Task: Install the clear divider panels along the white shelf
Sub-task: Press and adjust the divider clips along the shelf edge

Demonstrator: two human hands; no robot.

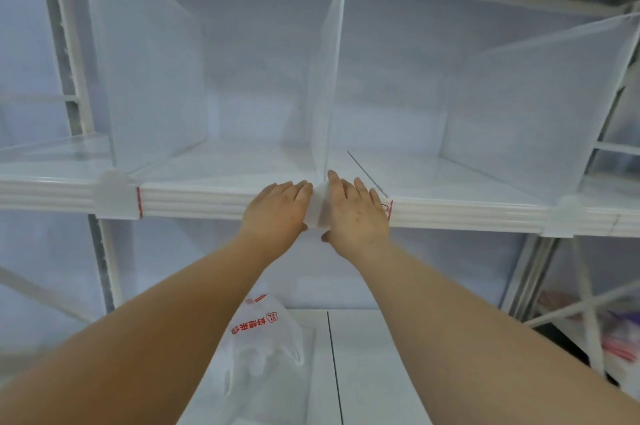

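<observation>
On the lower shelf board (374, 355), near its front, a white plastic bag (263, 331) with red print is seen lying crumpled, left of a dark seam in the board. Above it, two bare forearms are stretched up to the front edge of the white shelf (207, 197). The left hand (277, 213) and the right hand (356, 213) are placed on either side of a translucent clip (319, 208) that is seated over that front edge near its middle. Nothing is grasped: the fingers of both hands are laid out nearly straight over the edge onto the shelf top, pressed against the clip's sides, and the thumbs are tucked just under its lower rim. From this clip the middle divider panel (325, 78) is carried upright, running back towards the rear wall. A red mark (390, 209) is found on the front edge just beside the right hand, and another red mark (139, 202) further left. Well apart on either side, a left divider panel (145, 78) and a right divider panel (536, 105) are already stood upright on the same shelf, each held at the front edge by its own clip.
</observation>
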